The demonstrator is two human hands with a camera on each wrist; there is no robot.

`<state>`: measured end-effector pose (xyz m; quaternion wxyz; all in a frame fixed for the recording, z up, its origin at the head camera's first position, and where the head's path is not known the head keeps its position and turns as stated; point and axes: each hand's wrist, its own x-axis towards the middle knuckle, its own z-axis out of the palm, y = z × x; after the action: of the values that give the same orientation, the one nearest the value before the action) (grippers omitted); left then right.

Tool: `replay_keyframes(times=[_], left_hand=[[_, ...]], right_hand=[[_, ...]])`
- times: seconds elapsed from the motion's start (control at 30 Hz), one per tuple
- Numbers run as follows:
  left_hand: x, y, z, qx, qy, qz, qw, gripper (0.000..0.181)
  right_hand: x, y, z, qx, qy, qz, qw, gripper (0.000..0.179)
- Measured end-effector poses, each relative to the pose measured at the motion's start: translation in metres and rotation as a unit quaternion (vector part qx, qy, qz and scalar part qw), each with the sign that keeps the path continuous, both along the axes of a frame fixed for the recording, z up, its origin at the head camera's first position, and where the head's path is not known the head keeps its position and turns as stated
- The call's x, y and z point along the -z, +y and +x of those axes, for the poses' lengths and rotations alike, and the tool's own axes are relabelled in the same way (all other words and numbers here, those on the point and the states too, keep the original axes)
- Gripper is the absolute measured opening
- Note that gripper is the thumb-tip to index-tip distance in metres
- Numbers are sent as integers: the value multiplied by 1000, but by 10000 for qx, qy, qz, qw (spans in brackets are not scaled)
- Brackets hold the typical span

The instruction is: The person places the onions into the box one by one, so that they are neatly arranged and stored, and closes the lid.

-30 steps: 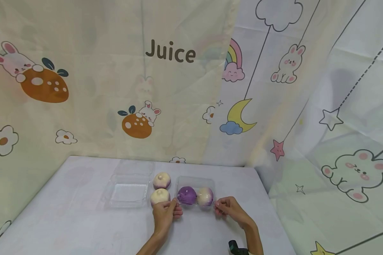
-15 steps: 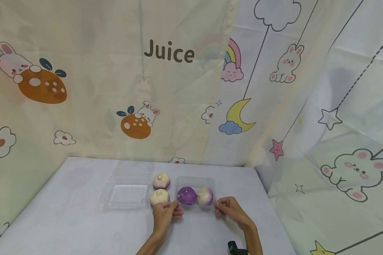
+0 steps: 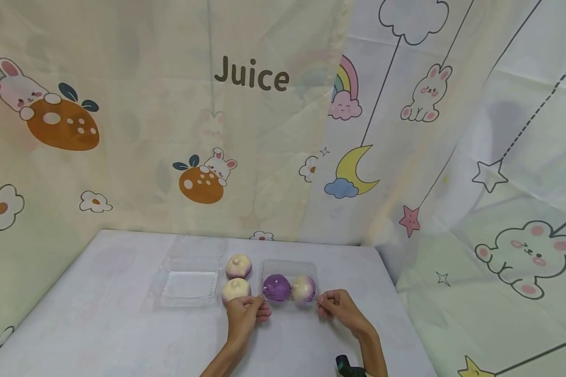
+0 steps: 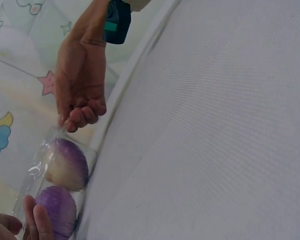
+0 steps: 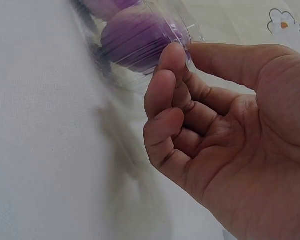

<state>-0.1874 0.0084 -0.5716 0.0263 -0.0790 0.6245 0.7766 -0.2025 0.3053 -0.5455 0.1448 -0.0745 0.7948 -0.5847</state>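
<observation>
"Juice" is printed in dark letters on the cloth backdrop [image 3: 264, 31]. On the white table [image 3: 122, 324], a clear plastic box [image 3: 289, 268] lies with its front edge running left to right; I cannot tell its longer side. Along its front sit a purple bulb [image 3: 276, 288] and a cream-and-purple bulb [image 3: 304, 289]. The left hand [image 3: 246, 313] pinches its near left corner, the right hand [image 3: 343, 309] its near right. Leftward are two pale bulbs [image 3: 238, 266], then an open clamshell [image 3: 190, 285].

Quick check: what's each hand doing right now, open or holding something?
Left hand: closed, pinching the clear box at its near left corner.
Right hand: closed, pinching its near right corner.
</observation>
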Motion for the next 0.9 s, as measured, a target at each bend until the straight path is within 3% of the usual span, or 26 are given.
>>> replay_keyframes(times=[0.67,0.9], left_hand=[[1,4,-2,63,199,104,9997,26],[0,9,-7,60,165,64,9998,27]], right_hand=[[1,2,0,118,106,118,9998,33],[0,4,-4,189,157,183,9995,34]])
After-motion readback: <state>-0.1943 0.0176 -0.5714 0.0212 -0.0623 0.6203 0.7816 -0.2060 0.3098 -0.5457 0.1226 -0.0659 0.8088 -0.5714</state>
